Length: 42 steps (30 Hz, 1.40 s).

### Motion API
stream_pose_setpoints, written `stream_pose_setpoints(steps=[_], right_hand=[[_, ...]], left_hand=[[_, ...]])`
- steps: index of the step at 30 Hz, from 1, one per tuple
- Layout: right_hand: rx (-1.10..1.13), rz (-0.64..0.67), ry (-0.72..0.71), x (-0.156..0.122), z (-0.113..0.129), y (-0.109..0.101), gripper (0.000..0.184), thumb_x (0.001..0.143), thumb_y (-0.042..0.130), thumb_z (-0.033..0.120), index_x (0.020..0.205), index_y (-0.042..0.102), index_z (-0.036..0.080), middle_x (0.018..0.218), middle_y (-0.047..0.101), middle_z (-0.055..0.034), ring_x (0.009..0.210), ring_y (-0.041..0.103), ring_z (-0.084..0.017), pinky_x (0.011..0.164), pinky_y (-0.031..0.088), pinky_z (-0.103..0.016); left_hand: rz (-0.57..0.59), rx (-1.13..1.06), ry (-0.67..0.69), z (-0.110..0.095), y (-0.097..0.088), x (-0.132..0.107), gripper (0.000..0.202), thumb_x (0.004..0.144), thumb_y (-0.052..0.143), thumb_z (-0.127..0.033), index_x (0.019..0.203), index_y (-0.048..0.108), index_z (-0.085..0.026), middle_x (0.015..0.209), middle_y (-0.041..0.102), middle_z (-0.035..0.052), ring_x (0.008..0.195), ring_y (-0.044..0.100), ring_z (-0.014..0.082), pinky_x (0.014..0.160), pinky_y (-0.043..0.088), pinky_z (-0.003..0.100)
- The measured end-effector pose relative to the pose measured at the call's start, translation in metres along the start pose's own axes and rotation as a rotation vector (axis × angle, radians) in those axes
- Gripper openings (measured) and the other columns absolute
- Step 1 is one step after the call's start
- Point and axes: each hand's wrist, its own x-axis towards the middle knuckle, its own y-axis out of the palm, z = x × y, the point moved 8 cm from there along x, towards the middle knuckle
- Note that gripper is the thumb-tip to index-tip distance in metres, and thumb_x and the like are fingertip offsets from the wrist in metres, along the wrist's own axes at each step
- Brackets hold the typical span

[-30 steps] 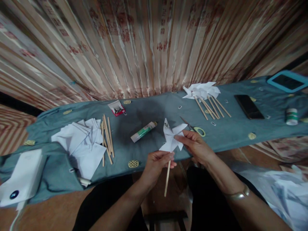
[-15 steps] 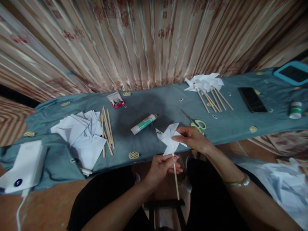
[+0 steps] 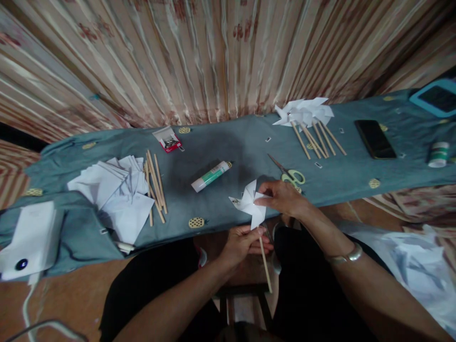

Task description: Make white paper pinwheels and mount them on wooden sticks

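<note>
A white paper pinwheel (image 3: 253, 205) on a thin wooden stick is held over the front edge of the cloth-covered table. My left hand (image 3: 239, 246) grips the stick just under the paper blades, thumb on top. The fingers of my right hand (image 3: 283, 197) pinch a blade on the pinwheel's right side. Beyond my right hand lie scissors (image 3: 292, 176) with light green handles. A glue stick (image 3: 211, 176) with a white and green label rests on the cloth, left of and behind the pinwheel.
Several finished pinwheels (image 3: 306, 114) lie at the back right, near a black phone (image 3: 375, 138). At left are stacked paper sheets (image 3: 107, 183), loose wooden sticks (image 3: 156, 183) and a red box (image 3: 169, 141) of small metal pins. A white device (image 3: 33, 237) sits at the left edge.
The pinwheel has turned a little, and its stick slants more to the right at the bottom. My right hand has shifted slightly left and up. The whole view has moved slightly.
</note>
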Motion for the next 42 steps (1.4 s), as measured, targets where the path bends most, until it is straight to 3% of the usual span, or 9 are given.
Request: stream_pose_setpoints(steps=[9, 15, 29, 35, 42], right_hand=[[0.09, 0.153, -0.007, 0.021, -0.011, 0.012, 0.019, 0.056, 0.078, 0.034, 0.064, 0.067, 0.02, 0.06, 0.061, 0.0033, 0.059, 0.054, -0.013, 0.052, 0.036, -0.025], [0.046, 0.231, 0.018, 0.027, -0.008, 0.014, 0.022, 0.054, 0.079, 0.034, 0.055, 0.062, 0.02, 0.053, 0.055, 0.0053, 0.054, 0.048, -0.011, 0.051, 0.033, -0.024], [-0.118, 0.231, 0.08, 0.026, 0.002, 0.011, 0.024, 0.057, 0.078, 0.031, 0.051, 0.058, 0.019, 0.05, 0.049, 0.0052, 0.05, 0.043, -0.009, 0.048, 0.029, -0.025], [-0.133, 0.231, 0.087, 0.024, 0.002, 0.011, 0.021, 0.058, 0.076, 0.033, 0.054, 0.06, 0.02, 0.053, 0.053, 0.0042, 0.053, 0.046, -0.01, 0.048, 0.03, -0.024], [-0.123, 0.219, 0.115, 0.024, 0.001, 0.012, 0.026, 0.058, 0.077, 0.03, 0.049, 0.055, 0.02, 0.048, 0.047, 0.005, 0.05, 0.041, -0.009, 0.048, 0.027, -0.025]], left_hand=[[-0.008, -0.013, -0.01, 0.001, 0.001, 0.002, 0.028, 0.068, 0.082, -0.031, 0.078, 0.068, -0.008, 0.066, 0.069, 0.0072, 0.059, 0.07, 0.0179, 0.06, 0.055, 0.028], [0.048, -0.031, 0.017, 0.0, 0.004, 0.002, 0.029, 0.069, 0.082, -0.032, 0.075, 0.067, -0.008, 0.066, 0.068, 0.0064, 0.06, 0.07, 0.0186, 0.064, 0.055, 0.031], [0.055, -0.044, 0.042, 0.002, 0.004, 0.006, 0.024, 0.071, 0.08, -0.027, 0.073, 0.067, -0.008, 0.064, 0.068, 0.0061, 0.057, 0.069, 0.0183, 0.063, 0.056, 0.032], [0.061, -0.046, 0.045, 0.002, 0.003, 0.007, 0.027, 0.069, 0.082, -0.031, 0.074, 0.066, -0.008, 0.062, 0.068, 0.0059, 0.057, 0.069, 0.0188, 0.065, 0.057, 0.033], [0.061, -0.05, 0.042, 0.004, 0.002, 0.009, 0.026, 0.07, 0.081, -0.029, 0.075, 0.066, -0.009, 0.061, 0.068, 0.0048, 0.056, 0.069, 0.0186, 0.066, 0.057, 0.033]])
